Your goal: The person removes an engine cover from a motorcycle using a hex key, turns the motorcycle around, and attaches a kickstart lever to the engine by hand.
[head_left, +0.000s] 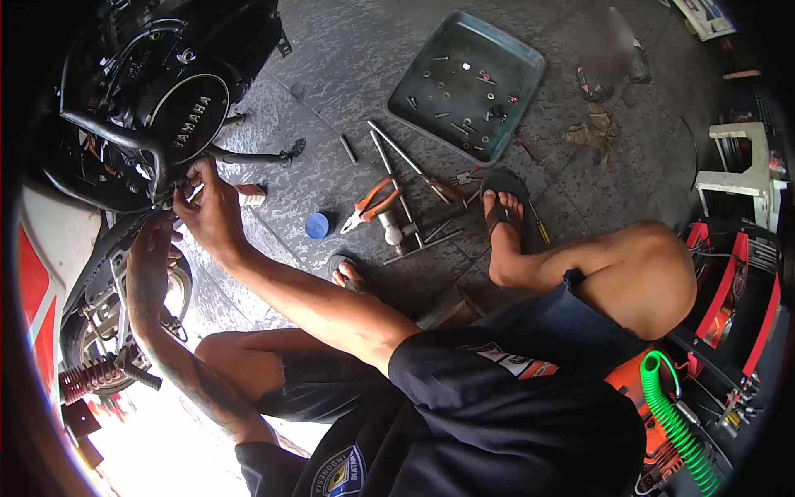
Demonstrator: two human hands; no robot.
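A black motorcycle engine with a round YAMAHA cover (192,118) fills the upper left, with a black tubular bar (124,132) running across below it. My right hand (214,207) is at the lower end of this bar, with thumb and fingers pinched together. Whatever sits between those fingertips is too small to make out. Just below it, my left hand (153,242) is raised close to the bike's frame, its fingers curled. Its fingertips come close to my right hand, and what they grip, if anything, is hidden.
A tray (397,103) of bolts and washers lies on the floor. Nearer are orange-handled pliers (373,203), a hammer (392,228), a T-handle wrench (422,247), a blue cap (316,225) and a screwdriver (542,230). A red tool rack (720,290) and green coiled hose (675,422) stand at right.
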